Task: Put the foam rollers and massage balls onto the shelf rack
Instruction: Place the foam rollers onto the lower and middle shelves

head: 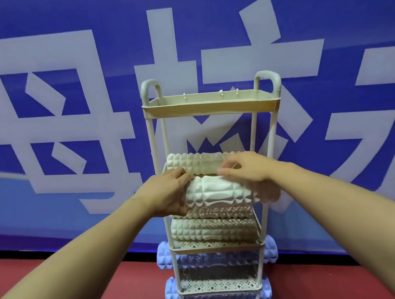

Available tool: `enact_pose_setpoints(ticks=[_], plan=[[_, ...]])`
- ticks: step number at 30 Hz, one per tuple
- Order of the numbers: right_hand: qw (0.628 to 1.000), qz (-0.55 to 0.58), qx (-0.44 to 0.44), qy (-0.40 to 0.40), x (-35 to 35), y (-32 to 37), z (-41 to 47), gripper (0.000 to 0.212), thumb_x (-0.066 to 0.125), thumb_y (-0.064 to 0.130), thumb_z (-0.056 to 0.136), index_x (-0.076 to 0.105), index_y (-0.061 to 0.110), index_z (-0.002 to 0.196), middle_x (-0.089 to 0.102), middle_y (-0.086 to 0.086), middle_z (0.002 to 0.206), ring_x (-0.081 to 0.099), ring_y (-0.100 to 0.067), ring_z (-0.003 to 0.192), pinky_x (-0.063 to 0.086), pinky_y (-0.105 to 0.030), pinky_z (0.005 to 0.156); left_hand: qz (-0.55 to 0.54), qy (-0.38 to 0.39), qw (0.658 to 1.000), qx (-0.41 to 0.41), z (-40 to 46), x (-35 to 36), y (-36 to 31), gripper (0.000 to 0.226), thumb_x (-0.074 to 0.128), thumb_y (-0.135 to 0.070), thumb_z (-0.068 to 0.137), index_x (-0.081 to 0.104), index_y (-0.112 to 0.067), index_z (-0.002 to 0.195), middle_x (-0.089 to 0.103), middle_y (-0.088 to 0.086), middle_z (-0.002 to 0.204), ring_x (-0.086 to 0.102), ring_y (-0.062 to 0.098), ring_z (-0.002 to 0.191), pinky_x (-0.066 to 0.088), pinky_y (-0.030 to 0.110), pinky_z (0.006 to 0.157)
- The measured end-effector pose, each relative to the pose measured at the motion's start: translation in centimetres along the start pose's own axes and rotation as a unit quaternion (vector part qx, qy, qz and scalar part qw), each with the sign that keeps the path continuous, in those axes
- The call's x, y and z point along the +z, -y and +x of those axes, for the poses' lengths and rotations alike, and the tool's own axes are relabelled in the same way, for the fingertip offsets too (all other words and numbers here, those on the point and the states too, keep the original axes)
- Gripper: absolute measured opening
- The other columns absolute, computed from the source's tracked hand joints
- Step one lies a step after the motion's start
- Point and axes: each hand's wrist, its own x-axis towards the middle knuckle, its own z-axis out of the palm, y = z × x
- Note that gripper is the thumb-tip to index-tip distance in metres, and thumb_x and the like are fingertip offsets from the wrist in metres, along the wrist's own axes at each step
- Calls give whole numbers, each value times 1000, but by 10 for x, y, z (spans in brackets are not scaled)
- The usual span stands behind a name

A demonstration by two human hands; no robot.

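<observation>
A cream shelf rack (211, 105) with several tiers stands against a blue wall. Its second tier holds stacked cream foam rollers. My left hand (169, 195) grips the left end of the upper front roller (217, 190). My right hand (246, 168) lies over that roller's right part, fingers curled at its top edge. Behind it lies another cream roller (193, 161). A further cream roller (213, 228) lies at the bottom of the stack. Two blue rollers (164, 258) (173, 294) fill the lower tiers, ends sticking out both sides. No massage balls are in sight.
The top tray (210, 97) of the rack has two loop handles and holds nothing visible. A blue banner (67, 113) with large pale characters covers the wall behind. Red floor (108, 290) runs on both sides of the rack.
</observation>
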Motion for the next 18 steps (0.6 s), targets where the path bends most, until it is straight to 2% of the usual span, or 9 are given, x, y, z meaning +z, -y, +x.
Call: enact_pose_setpoints(ticks=[2, 5, 8, 12, 15, 18], plan=[[999, -21, -18, 43, -6, 4, -15, 58, 56, 77, 84, 60, 38, 127, 66, 15, 116, 62, -13, 104, 51, -37, 93, -1, -14, 1000, -3, 5, -7, 0, 82, 71, -58, 72, 40, -28, 142, 48, -9, 124, 52, 15, 110, 40, 26, 65], [995, -91, -28, 42, -17, 6, -29, 71, 65, 79, 75, 51, 39, 132, 64, 15, 114, 60, -13, 98, 52, -36, 85, -24, -40, 999, 11, 12, -12, 0, 76, 72, -57, 74, 44, -24, 137, 49, -6, 119, 53, 16, 104, 45, 26, 67], [988, -150, -27, 7, -22, 6, -29, 78, 60, 84, 74, 49, 37, 135, 65, 10, 120, 61, -18, 101, 53, -40, 86, -38, -61, 997, 3, 21, -13, -4, 76, 73, -55, 77, 40, -24, 138, 50, -3, 126, 52, 18, 109, 55, 35, 80], [983, -181, 1, -10, -23, 8, -22, 82, 51, 86, 78, 46, 34, 141, 65, 7, 126, 62, -21, 110, 54, -43, 87, 0, -72, 997, -25, 28, -10, -4, 82, 71, -48, 84, 28, -27, 151, 46, -2, 144, 48, 23, 125, 45, 36, 103], [976, -214, 15, -21, -18, 6, -15, 84, 48, 87, 78, 43, 34, 143, 64, 3, 126, 62, -23, 110, 52, -42, 85, -15, -70, 996, -44, 28, -9, -5, 74, 61, -54, 91, 29, -27, 152, 42, 0, 150, 45, 23, 133, 44, 38, 105], [972, -232, 19, -34, -12, 2, -6, 83, 48, 85, 79, 42, 33, 144, 63, 1, 125, 62, -24, 109, 50, -40, 80, -38, -61, 994, -76, 28, -7, -2, 71, 54, -60, 93, 32, -25, 151, 38, 0, 153, 44, 22, 134, 50, 40, 101]])
